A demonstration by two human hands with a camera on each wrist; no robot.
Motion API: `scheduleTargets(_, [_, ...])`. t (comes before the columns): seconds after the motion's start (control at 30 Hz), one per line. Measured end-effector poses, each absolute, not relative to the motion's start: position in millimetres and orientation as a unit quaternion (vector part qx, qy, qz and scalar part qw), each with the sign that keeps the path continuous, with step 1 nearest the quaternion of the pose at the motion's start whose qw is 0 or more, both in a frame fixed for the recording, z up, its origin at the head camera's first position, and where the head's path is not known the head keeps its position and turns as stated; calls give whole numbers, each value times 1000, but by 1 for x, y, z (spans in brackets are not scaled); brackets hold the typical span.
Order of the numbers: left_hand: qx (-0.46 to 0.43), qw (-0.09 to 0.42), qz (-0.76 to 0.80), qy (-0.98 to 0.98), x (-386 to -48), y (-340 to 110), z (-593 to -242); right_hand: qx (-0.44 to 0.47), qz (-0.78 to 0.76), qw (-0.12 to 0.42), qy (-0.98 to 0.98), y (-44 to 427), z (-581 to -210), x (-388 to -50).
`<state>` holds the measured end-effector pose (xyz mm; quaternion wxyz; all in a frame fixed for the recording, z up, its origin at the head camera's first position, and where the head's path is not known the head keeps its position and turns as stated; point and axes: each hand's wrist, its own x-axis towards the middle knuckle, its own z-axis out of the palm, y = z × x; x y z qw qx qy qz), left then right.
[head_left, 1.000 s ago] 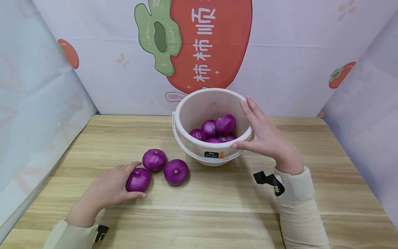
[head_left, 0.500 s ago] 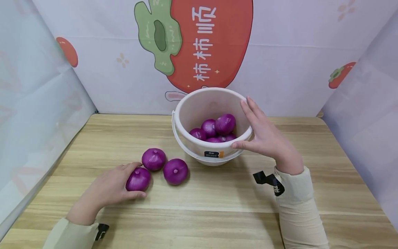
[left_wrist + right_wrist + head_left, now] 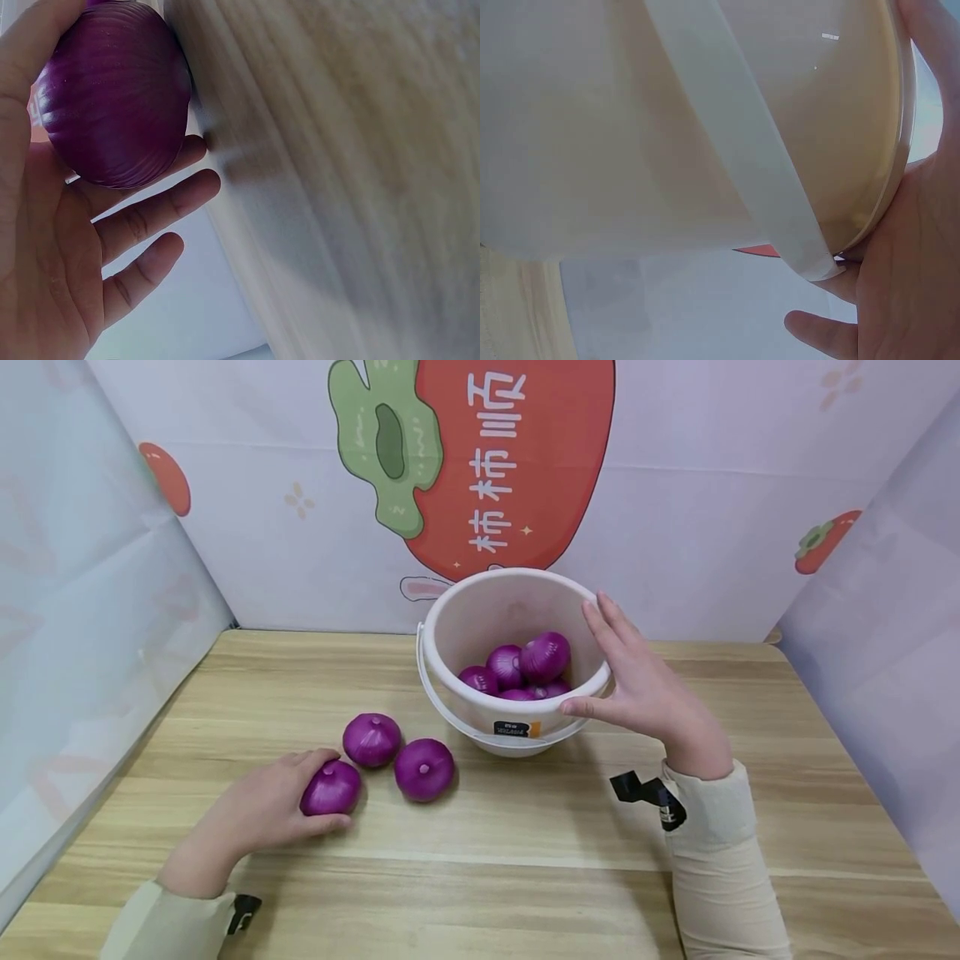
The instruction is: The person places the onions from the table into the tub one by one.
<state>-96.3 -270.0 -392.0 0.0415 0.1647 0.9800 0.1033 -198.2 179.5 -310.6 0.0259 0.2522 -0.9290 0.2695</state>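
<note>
My left hand (image 3: 266,806) holds a purple onion (image 3: 331,787) on the table at the left, thumb on the near side and forefinger on the far side. In the left wrist view that onion (image 3: 116,94) sits between thumb and fingers, and the lower fingers stretch out below it. Two more onions lie just right of it, a farther one (image 3: 372,740) and a nearer one (image 3: 424,770). A white bucket (image 3: 468,714) stands at the back centre with several onions (image 3: 545,657) inside. My right hand (image 3: 637,685) rests against its right rim, fingers fairly straight and spread.
The bucket's white handle (image 3: 739,135) hangs down around its front. Wood-grain table (image 3: 525,877) spreads under everything. A printed cloth (image 3: 697,527) closes off the back, right behind the bucket, and pale sheets (image 3: 90,593) stand along both sides.
My left hand and the onion in it have shifted very slightly left, away from the other two. The right hand stays on the bucket's rim. The head view has tilted a touch.
</note>
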Motion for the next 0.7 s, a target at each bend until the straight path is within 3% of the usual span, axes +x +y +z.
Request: scheduleTargets(0.7, [137, 26, 111, 984, -89, -284, -379, 242, 281, 13, -929, 179, -310, -197])
